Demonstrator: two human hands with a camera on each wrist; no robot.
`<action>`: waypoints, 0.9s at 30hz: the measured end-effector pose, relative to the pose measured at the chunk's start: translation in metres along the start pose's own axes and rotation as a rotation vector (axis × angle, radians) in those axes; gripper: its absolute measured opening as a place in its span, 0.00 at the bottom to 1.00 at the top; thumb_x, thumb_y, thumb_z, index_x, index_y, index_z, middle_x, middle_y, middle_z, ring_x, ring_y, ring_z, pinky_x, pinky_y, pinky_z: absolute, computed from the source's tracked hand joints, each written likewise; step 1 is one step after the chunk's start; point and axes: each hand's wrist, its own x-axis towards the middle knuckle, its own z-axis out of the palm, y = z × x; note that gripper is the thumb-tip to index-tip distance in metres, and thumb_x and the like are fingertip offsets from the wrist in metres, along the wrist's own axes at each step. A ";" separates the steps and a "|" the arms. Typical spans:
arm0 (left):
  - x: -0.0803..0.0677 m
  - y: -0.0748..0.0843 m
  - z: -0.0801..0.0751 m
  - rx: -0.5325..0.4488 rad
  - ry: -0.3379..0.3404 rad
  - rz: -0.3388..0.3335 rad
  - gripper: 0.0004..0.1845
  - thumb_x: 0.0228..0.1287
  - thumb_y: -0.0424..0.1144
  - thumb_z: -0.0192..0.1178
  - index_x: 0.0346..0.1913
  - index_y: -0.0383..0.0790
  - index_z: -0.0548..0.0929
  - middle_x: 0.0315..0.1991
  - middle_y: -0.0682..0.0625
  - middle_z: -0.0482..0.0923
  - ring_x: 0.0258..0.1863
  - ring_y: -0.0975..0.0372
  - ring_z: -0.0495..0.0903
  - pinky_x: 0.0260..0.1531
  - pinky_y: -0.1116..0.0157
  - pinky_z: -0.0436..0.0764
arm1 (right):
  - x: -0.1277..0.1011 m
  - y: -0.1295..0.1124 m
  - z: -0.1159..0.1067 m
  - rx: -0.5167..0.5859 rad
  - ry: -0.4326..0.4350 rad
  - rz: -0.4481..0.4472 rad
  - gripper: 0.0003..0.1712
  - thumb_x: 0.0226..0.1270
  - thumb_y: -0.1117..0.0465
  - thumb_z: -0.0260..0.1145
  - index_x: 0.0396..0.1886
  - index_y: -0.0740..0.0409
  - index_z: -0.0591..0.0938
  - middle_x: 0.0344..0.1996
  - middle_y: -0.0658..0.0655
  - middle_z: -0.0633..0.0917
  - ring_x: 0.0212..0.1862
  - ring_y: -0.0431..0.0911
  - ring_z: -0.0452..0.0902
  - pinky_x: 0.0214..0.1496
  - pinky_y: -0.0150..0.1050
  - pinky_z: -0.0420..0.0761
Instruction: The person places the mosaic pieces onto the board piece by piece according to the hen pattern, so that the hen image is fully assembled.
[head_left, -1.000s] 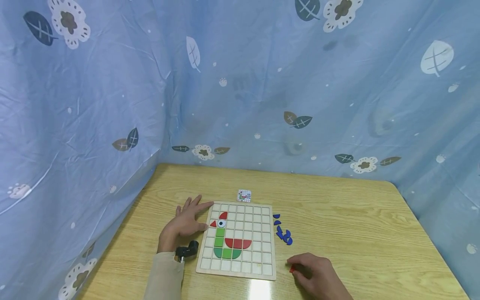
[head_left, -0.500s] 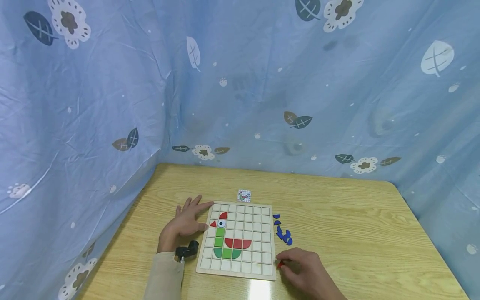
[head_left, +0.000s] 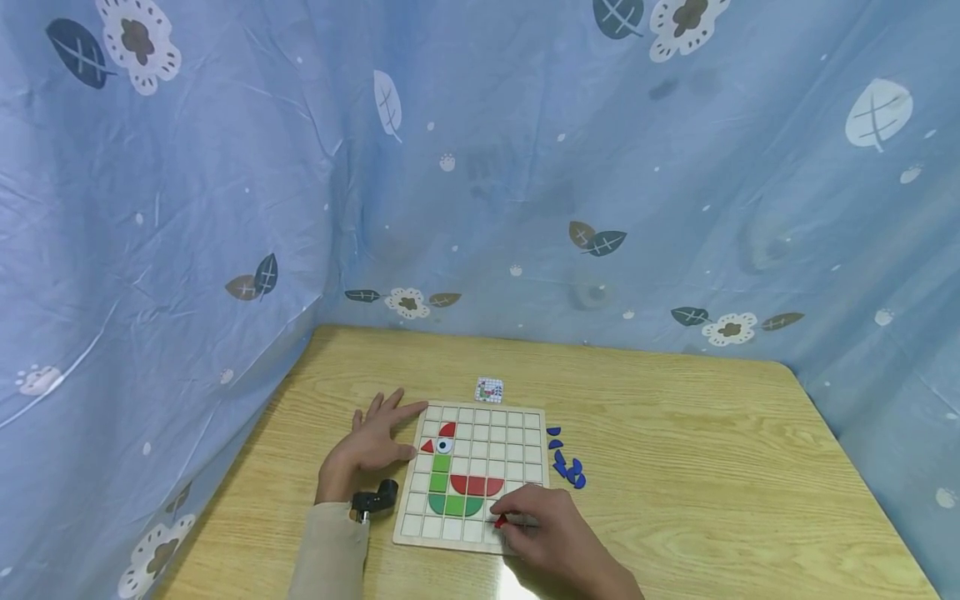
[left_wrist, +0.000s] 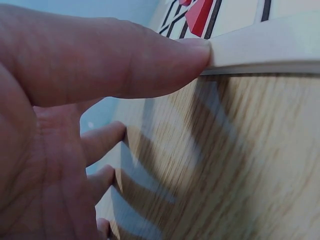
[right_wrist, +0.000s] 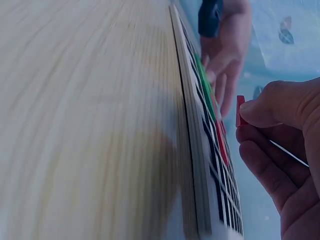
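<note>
- A red piece (head_left: 501, 522) is above the board (head_left: 515, 452), toward its near right.
- The right hand (head_left: 551, 531) pinches it.
- The left hand (head_left: 372, 444), spread, touches the board's left edge.
- Blue pieces (head_left: 560, 465) lie right of the board.
- A card (head_left: 489, 390) lies beyond it.

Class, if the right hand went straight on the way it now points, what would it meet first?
Probably the nearer dark green rounded tile on the grid board. The right hand pinches a red piece above the board; its height is unclear, so it might pass over instead.
</note>
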 end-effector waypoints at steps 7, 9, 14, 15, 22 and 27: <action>0.000 -0.001 0.000 0.000 -0.004 0.010 0.42 0.67 0.33 0.73 0.83 0.50 0.72 0.90 0.33 0.45 0.88 0.31 0.33 0.79 0.22 0.30 | 0.021 -0.004 0.016 0.014 -0.077 -0.022 0.15 0.61 0.76 0.75 0.43 0.55 0.93 0.38 0.48 0.94 0.40 0.35 0.86 0.44 0.34 0.89; 0.000 -0.002 0.000 -0.001 -0.004 0.011 0.42 0.67 0.33 0.74 0.83 0.50 0.73 0.90 0.33 0.45 0.88 0.31 0.33 0.79 0.22 0.30 | 0.025 -0.005 0.022 0.005 -0.083 -0.045 0.14 0.61 0.75 0.76 0.43 0.56 0.93 0.38 0.49 0.94 0.41 0.35 0.87 0.46 0.32 0.89; 0.000 -0.001 0.001 -0.004 -0.002 0.008 0.41 0.67 0.33 0.74 0.83 0.51 0.73 0.90 0.34 0.46 0.88 0.31 0.33 0.79 0.23 0.31 | 0.033 -0.007 0.037 -0.067 -0.088 -0.091 0.13 0.60 0.73 0.78 0.41 0.55 0.93 0.37 0.46 0.94 0.40 0.35 0.86 0.49 0.23 0.83; 0.000 -0.001 0.001 -0.006 -0.001 0.008 0.41 0.67 0.33 0.74 0.83 0.51 0.73 0.90 0.34 0.46 0.88 0.31 0.33 0.79 0.23 0.31 | 0.034 -0.007 0.039 -0.080 -0.095 -0.090 0.12 0.60 0.72 0.79 0.41 0.54 0.94 0.37 0.45 0.94 0.39 0.35 0.85 0.49 0.22 0.82; -0.001 0.000 0.000 -0.001 -0.002 0.003 0.41 0.67 0.33 0.73 0.83 0.52 0.73 0.90 0.34 0.46 0.89 0.32 0.33 0.79 0.23 0.30 | 0.037 -0.013 0.049 -0.181 -0.184 -0.002 0.11 0.67 0.67 0.76 0.45 0.48 0.94 0.40 0.39 0.93 0.42 0.29 0.82 0.51 0.21 0.81; 0.000 0.000 0.000 0.002 0.000 -0.004 0.41 0.67 0.33 0.73 0.83 0.52 0.74 0.90 0.34 0.46 0.89 0.32 0.33 0.80 0.24 0.30 | 0.036 -0.015 0.052 -0.207 -0.202 -0.020 0.11 0.68 0.67 0.76 0.45 0.47 0.94 0.39 0.38 0.92 0.41 0.28 0.80 0.51 0.19 0.80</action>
